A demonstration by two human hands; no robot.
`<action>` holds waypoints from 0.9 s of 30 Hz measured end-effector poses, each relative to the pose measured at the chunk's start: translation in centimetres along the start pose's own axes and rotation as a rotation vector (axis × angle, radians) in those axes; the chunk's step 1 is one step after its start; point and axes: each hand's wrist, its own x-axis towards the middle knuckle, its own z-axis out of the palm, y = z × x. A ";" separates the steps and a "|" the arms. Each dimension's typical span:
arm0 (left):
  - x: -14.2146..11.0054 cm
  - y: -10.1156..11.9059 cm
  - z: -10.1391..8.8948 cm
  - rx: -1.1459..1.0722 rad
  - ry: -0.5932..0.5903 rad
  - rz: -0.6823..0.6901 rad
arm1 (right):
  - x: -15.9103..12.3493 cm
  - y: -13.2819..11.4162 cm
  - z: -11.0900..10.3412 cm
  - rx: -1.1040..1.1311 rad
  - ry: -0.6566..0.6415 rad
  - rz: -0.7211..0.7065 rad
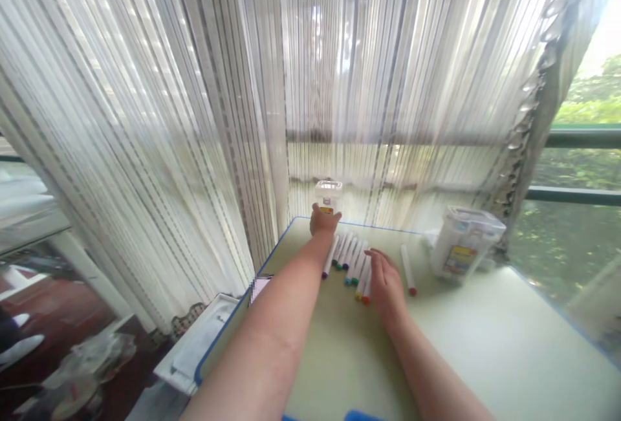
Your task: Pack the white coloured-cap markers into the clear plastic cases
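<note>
At the far edge of the table, my left hand (pixel 323 220) is wrapped round the lower part of a small clear plastic box (pixel 328 189) with a label on its front. My right hand (pixel 385 282) rests on the table beside a row of white markers (pixel 350 254) with coloured ends, its fingers stretched forward along the row's right side. The row holds several markers lying close together, their coloured ends toward me. One white marker with a red end (pixel 408 270) lies apart, to the right of my right hand.
A larger white lidded tub (pixel 463 246) with a yellow label stands at the table's right back. The pale green table (pixel 349 356) has a blue edge. Sheer striped curtains (pixel 339 85) hang behind it. A white box (pixel 194 350) sits low at the left.
</note>
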 end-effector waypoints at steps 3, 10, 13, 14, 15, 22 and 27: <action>-1.2 0.7 -1.1 -0.073 0.155 0.077 | 0.4 -0.1 -0.2 0.008 0.017 -0.005; -8.9 3.7 -3.1 -0.132 0.151 0.282 | 0.6 -2.6 -3.1 0.044 0.191 -0.123; -12.7 4.4 -2.8 -0.128 0.086 0.353 | 0.9 -3.3 -5.8 0.097 0.181 -0.153; -13.8 4.6 -2.7 -0.126 0.061 0.378 | 1.1 -3.3 -6.7 0.107 0.178 -0.173; -14.8 4.8 -2.5 -0.119 0.039 0.401 | 1.2 -3.3 -7.5 0.110 0.173 -0.202; -19.5 4.6 -2.3 -0.014 -0.082 0.521 | 1.2 -3.5 -10.4 0.315 -0.011 -0.192; -18.9 2.5 -2.6 -0.264 -0.182 0.667 | 1.8 -2.4 -11.8 0.556 -0.094 -0.023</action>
